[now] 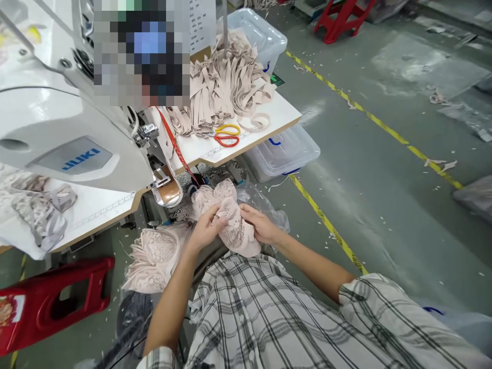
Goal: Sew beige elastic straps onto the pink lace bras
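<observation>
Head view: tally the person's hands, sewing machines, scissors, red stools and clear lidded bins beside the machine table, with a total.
Hands: 2, left hand and right hand, both holding pale pink lace
JUKI sewing machine: 1
Scissors: 1 pair
Red stools: 2, near stool and far stool
Clear bins: 2, upper bin and lower bin
Total: 8
</observation>
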A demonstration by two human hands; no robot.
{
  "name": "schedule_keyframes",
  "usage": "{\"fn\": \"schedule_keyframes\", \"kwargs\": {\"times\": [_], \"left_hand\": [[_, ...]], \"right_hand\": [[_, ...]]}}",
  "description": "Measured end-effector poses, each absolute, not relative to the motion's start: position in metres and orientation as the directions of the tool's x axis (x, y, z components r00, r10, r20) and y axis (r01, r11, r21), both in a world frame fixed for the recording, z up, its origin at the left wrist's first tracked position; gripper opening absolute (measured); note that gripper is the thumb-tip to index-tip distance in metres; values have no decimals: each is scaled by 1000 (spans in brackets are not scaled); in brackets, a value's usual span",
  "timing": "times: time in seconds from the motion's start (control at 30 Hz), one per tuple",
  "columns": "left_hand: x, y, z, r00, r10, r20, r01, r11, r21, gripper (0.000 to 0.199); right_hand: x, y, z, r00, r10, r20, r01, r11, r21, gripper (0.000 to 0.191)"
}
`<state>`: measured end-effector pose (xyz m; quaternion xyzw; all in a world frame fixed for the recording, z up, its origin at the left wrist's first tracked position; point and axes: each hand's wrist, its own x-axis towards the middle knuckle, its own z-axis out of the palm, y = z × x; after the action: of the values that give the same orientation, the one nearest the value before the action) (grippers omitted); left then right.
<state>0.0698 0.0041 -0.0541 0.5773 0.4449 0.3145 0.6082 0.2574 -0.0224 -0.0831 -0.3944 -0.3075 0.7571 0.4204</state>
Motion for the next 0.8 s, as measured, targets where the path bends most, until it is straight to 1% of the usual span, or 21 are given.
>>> {"fn": "schedule_keyframes", "kwargs": {"times": [0.07,0.13,0.2,0.23,0.3,0.33,0.37,0.4,0.43,0.5,0.53,0.63,0.73,0.8], "left_hand": [[69,7,-56,389,887,-249,110,224,968,38],[61,9,-55,311,908,-280,117,256,960,35],[50,10,-51,227,928,-295,123,273,954,34],[45,10,-48,195,933,-301,130,280,951,34],[38,10,-43,149,937,-315,148,294,944,34],[36,10,-40,134,937,-323,155,302,941,35],[34,10,-37,123,936,-329,166,307,937,35],[34,11,-34,117,936,-331,187,307,933,34],[33,11,-31,118,936,-331,218,300,929,33],[33,11,-26,136,940,-314,298,263,918,31],[33,11,-23,149,942,-300,338,236,911,31],[30,11,-16,160,948,-275,410,190,892,30],[25,11,-14,170,951,-257,419,166,893,31],[25,9,-16,225,955,-194,392,94,915,33]], "right_hand": [[259,-17,-78,-364,869,-337,-364,-465,-807,42],[264,-10,-75,-379,884,-274,-244,-380,-892,39],[270,-4,-73,-417,888,-192,-17,-219,-976,37],[274,0,-72,-444,880,-171,120,-131,-984,35],[279,9,-69,-507,839,-196,360,-1,-933,27],[280,14,-68,-535,813,-227,426,28,-904,27],[279,20,-66,-555,794,-246,440,29,-897,26],[277,27,-63,-564,789,-245,413,12,-911,25],[272,34,-60,-564,795,-225,356,-12,-934,28],[258,48,-52,-540,827,-157,212,-46,-976,44],[250,55,-49,-535,835,-126,152,-51,-987,43],[228,70,-39,-561,825,-77,73,-43,-996,25],[218,73,-34,-572,818,-51,47,-29,-998,22],[216,72,-34,-585,810,-48,-13,-69,-998,23]]}}
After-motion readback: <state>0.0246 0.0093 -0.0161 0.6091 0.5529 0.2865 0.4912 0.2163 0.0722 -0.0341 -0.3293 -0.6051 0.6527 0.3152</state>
